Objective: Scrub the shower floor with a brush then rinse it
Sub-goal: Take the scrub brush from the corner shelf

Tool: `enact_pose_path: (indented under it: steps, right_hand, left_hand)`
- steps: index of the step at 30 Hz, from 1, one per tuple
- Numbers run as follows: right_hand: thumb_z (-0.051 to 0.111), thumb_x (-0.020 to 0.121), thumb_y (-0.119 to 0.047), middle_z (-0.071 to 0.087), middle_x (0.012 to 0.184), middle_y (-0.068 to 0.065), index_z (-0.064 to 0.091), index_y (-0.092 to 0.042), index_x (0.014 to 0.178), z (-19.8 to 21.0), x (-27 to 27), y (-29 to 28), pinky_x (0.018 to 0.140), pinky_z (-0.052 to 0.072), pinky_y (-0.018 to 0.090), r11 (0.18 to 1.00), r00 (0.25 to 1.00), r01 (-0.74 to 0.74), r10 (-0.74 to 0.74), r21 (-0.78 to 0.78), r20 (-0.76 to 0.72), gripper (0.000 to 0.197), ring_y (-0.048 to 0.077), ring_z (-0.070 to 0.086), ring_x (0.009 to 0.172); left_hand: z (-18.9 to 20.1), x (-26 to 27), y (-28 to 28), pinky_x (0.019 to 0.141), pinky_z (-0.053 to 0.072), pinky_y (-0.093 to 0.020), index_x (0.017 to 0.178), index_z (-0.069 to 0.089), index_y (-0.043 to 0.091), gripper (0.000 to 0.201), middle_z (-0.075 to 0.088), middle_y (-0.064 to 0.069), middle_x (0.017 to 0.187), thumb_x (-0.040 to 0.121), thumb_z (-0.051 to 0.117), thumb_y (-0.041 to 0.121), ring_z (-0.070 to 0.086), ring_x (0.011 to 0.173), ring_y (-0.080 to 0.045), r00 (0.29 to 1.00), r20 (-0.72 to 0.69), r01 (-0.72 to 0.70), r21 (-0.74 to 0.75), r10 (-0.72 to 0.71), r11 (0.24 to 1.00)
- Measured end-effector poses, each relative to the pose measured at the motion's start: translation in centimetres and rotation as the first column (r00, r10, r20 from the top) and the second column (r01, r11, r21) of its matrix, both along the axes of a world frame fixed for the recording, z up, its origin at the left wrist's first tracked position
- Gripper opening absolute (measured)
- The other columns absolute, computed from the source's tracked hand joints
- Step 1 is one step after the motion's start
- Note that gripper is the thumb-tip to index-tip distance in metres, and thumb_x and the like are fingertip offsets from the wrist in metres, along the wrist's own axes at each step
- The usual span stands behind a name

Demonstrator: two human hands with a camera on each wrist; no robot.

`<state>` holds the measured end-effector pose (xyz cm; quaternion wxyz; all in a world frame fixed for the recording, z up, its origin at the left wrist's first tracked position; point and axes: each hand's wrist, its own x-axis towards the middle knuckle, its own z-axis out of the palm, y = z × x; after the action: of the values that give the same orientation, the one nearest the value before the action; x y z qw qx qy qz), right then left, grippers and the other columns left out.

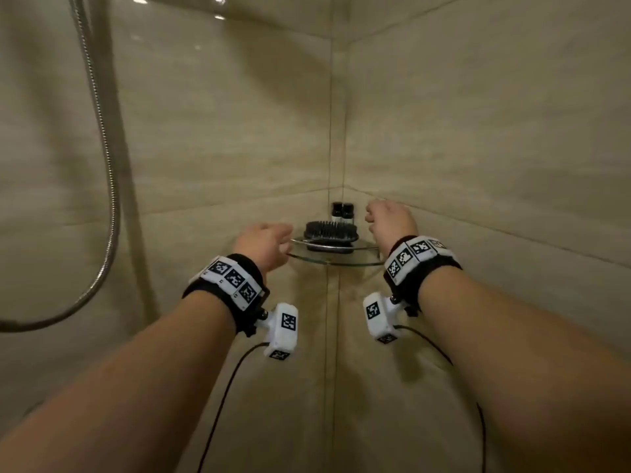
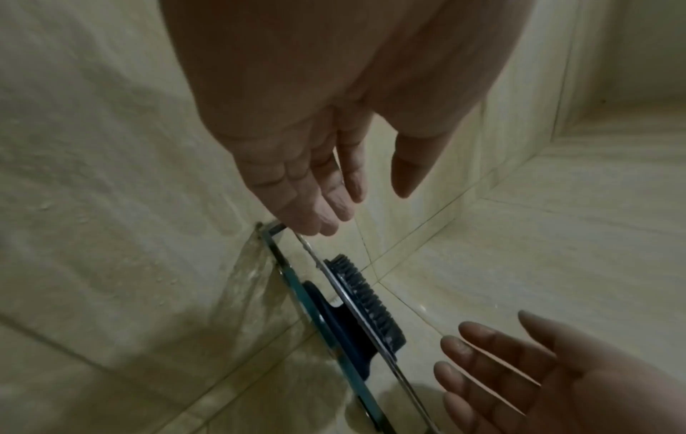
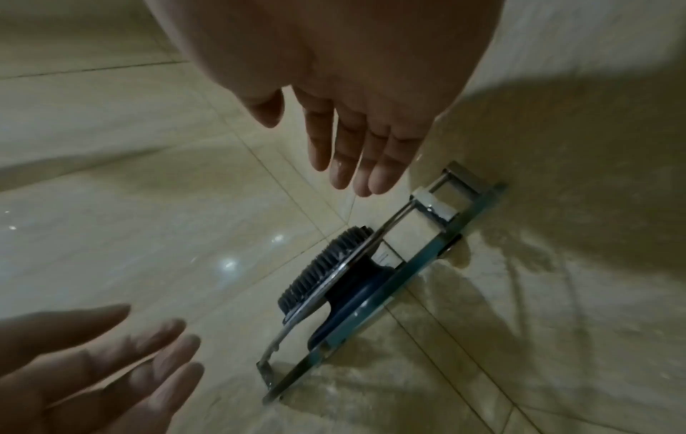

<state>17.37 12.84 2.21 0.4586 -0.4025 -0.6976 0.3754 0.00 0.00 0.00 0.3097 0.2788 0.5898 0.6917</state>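
A black scrub brush (image 1: 330,233) lies bristles up on a glass corner shelf (image 1: 336,261), behind its metal rail. My left hand (image 1: 273,244) hovers just left of the shelf and my right hand (image 1: 386,216) just right of it, slightly higher. Neither touches the brush. In the left wrist view the left hand (image 2: 356,188) has straight, relaxed fingers above the brush (image 2: 365,305). In the right wrist view the right hand (image 3: 315,146) is likewise spread and empty over the brush (image 3: 326,273). The shower floor is out of view.
Two small dark bottles (image 1: 342,210) stand in the corner behind the brush. A metal shower hose (image 1: 108,172) hangs in a loop at the left. Glossy beige tiled walls meet at the corner (image 1: 336,131).
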Motion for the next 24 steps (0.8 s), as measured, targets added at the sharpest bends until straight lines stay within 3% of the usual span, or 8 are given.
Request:
enact_pose_path:
  steps: [4,6,8,11,13,18,21,24]
  right_hand:
    - [0.026,0.083,-0.070,0.067,0.118,0.008,0.066,-0.017,0.119,0.8,-0.7,1.0,0.099,0.049,0.051,0.989,0.992,-0.102,0.108,-0.106,0.058,0.075,0.030,0.064,0.106]
    - [0.024,0.081,-0.076,0.064,0.127,0.009,0.062,-0.018,0.127,0.9,-1.3,1.8,0.102,0.048,0.051,0.984,0.989,-0.114,0.126,-0.136,0.083,0.083,0.031,0.062,0.112]
    - [0.023,0.092,-0.074,0.063,0.127,0.011,0.059,-0.014,0.130,1.1,-1.3,2.1,0.102,0.048,0.047,0.985,0.978,-0.130,0.147,-0.117,0.147,0.080,0.031,0.061,0.112]
    - [0.019,0.102,-0.064,0.064,0.119,0.012,0.058,-0.008,0.128,0.9,-1.4,3.0,0.090,0.043,0.034,0.991,0.959,-0.108,0.126,-0.082,0.254,0.073,0.030,0.060,0.109]
    - [0.018,0.102,-0.064,0.065,0.108,0.012,0.059,-0.007,0.123,0.6,-1.7,3.5,0.083,0.044,0.035,0.992,0.952,-0.092,0.113,-0.089,0.284,0.073,0.029,0.061,0.100]
    - [0.020,0.099,-0.069,0.069,0.097,0.015,0.060,-0.008,0.108,0.5,-2.6,4.7,0.092,0.054,0.047,0.983,0.945,-0.050,0.103,-0.176,0.311,0.074,0.031,0.068,0.092]
    - [0.018,0.098,-0.071,0.071,0.098,0.018,0.063,-0.005,0.111,0.8,-2.8,4.9,0.094,0.053,0.048,0.980,0.928,-0.038,0.107,-0.194,0.356,0.081,0.034,0.069,0.093]
    - [0.018,0.103,-0.062,0.070,0.108,0.022,0.057,-0.002,0.112,0.9,-2.7,4.7,0.097,0.052,0.048,0.973,0.924,-0.083,0.155,-0.213,0.349,0.071,0.036,0.069,0.098]
  left_hand:
    - [0.8,-0.3,2.4,0.075,0.056,-0.033,0.105,0.065,0.008,0.014,0.067,-0.007,0.096,0.093,0.071,0.013,0.067,0.085,-0.020,0.991,-0.089,-0.101,-0.002,0.101,0.995]
    - [1.0,-0.8,3.7,0.073,0.054,-0.033,0.094,0.065,0.013,0.009,0.066,-0.006,0.091,0.090,0.073,0.014,0.064,0.080,-0.019,0.978,-0.167,-0.130,-0.028,0.123,0.991]
    - [1.1,-1.1,4.7,0.078,0.053,-0.038,0.093,0.067,0.018,0.014,0.067,-0.006,0.089,0.085,0.078,0.021,0.064,0.080,-0.022,0.959,-0.260,-0.140,-0.079,0.115,0.987]
    - [1.1,-1.3,5.6,0.093,0.056,-0.043,0.109,0.066,0.023,0.032,0.069,0.000,0.103,0.082,0.080,0.031,0.067,0.095,-0.020,0.899,-0.435,-0.148,-0.175,0.059,0.973]
    - [1.1,-1.2,6.0,0.098,0.053,-0.044,0.122,0.061,0.023,0.043,0.065,0.001,0.116,0.085,0.079,0.033,0.065,0.102,-0.019,0.849,-0.528,-0.151,-0.216,0.015,0.965]
    - [0.9,-1.3,7.0,0.100,0.050,-0.040,0.143,0.049,0.024,0.066,0.053,-0.005,0.144,0.085,0.081,0.033,0.059,0.115,-0.023,0.773,-0.620,-0.133,-0.363,-0.132,0.922]
    - [1.0,-1.7,7.7,0.103,0.050,-0.041,0.150,0.041,0.024,0.085,0.053,-0.006,0.145,0.079,0.085,0.039,0.059,0.117,-0.024,0.719,-0.656,-0.133,-0.455,-0.230,0.881]
    - [1.3,-1.7,8.4,0.105,0.046,-0.037,0.155,0.036,0.021,0.095,0.055,-0.005,0.146,0.076,0.086,0.042,0.057,0.122,-0.024,0.649,-0.691,-0.126,-0.510,-0.318,0.851]
